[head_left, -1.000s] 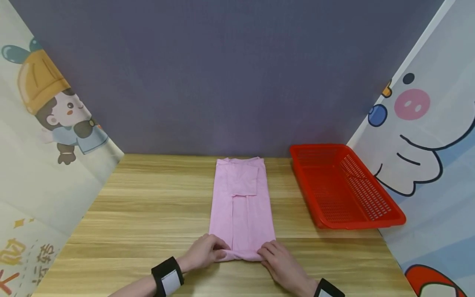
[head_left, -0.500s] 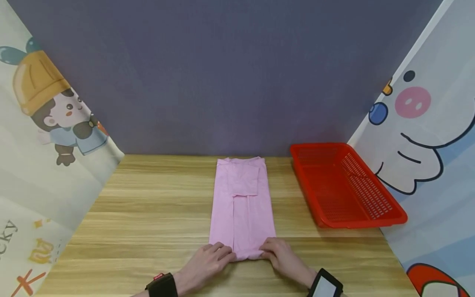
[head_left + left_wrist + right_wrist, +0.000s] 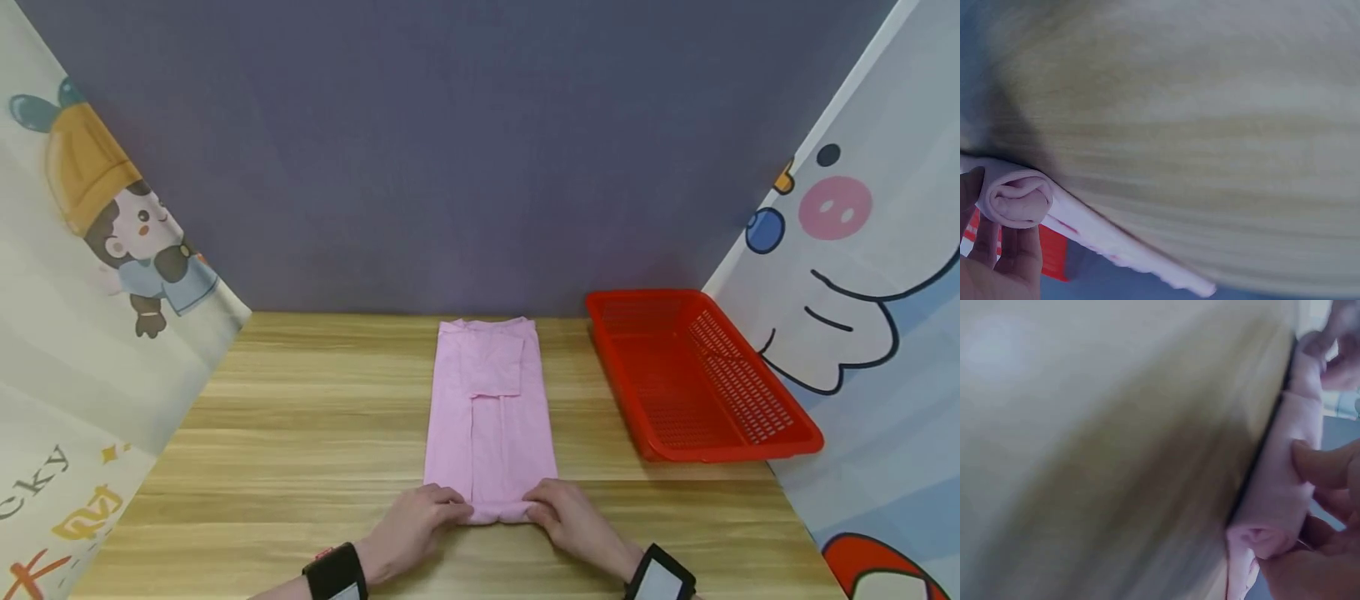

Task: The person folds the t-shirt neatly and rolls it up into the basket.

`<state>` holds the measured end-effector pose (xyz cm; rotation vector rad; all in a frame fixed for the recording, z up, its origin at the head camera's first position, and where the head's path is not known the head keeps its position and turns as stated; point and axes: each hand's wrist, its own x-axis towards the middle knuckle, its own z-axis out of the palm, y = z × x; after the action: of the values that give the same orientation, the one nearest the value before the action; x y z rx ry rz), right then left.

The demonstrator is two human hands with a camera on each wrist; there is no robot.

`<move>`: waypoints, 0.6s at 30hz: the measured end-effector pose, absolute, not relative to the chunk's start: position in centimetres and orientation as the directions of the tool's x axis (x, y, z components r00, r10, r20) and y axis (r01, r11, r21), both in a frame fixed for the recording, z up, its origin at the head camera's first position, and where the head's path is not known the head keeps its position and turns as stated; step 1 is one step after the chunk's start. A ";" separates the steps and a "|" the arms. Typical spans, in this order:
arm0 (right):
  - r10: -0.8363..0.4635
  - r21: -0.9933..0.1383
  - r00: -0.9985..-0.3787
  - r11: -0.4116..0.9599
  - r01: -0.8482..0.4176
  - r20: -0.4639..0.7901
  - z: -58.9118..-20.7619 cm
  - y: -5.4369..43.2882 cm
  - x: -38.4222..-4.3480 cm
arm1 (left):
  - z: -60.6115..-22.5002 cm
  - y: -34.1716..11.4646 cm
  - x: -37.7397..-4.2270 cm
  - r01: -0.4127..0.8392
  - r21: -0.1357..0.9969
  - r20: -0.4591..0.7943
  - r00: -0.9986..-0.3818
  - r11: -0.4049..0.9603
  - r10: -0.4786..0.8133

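Observation:
A long, narrow folded pink garment (image 3: 487, 433) lies on the wooden table, a smaller square fold on top of its far half. Its near end is turned up into a small roll. My left hand (image 3: 414, 527) grips the left end of this roll, and my right hand (image 3: 576, 525) pinches the right end. The left wrist view shows the spiral end of the roll (image 3: 1019, 203) with thumb and fingers around it. In the right wrist view, the fingers of my right hand (image 3: 1322, 550) hold the rolled cloth (image 3: 1282, 469); the left hand (image 3: 1338, 344) shows beyond.
A red plastic basket (image 3: 720, 392) with perforated sides stands at the right of the table (image 3: 315, 417). A dark grey panel (image 3: 480, 167) rises behind the table. Walls with cartoon prints flank both sides.
The left hand has shifted slightly nearer to me and turned at the wrist, its fingers further over the roll. The right hand has barely moved. The basket stays put.

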<state>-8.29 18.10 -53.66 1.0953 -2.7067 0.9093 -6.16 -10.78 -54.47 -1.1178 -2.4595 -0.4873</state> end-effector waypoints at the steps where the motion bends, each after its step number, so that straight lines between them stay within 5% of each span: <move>1: -0.610 -0.441 -0.726 0.583 -0.683 0.317 -53.8 18.1 -8.0 | -54.4 -10.8 -6.3 0.754 0.219 0.466 -0.638 0.619 0.613; 9: -0.620 -0.170 -0.649 0.652 -0.739 0.440 -54.7 18.3 -7.0 | -53.0 -11.0 -8.2 0.395 0.730 0.116 -0.876 0.558 0.468; 13: -0.624 -0.127 -0.635 0.660 -0.740 0.455 -54.6 18.4 -7.1 | -52.6 -11.3 -8.9 0.248 0.823 -0.016 -0.889 0.511 0.458; 18: -0.644 -0.131 -0.617 0.636 -0.760 0.452 -54.5 18.5 -7.2 | -52.5 -11.6 -9.3 0.211 0.855 -0.056 -0.871 0.474 0.488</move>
<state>-7.23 18.51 -54.47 1.1175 -2.4948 0.4427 -9.28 -11.57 -52.55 -0.7174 -2.9399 -1.6310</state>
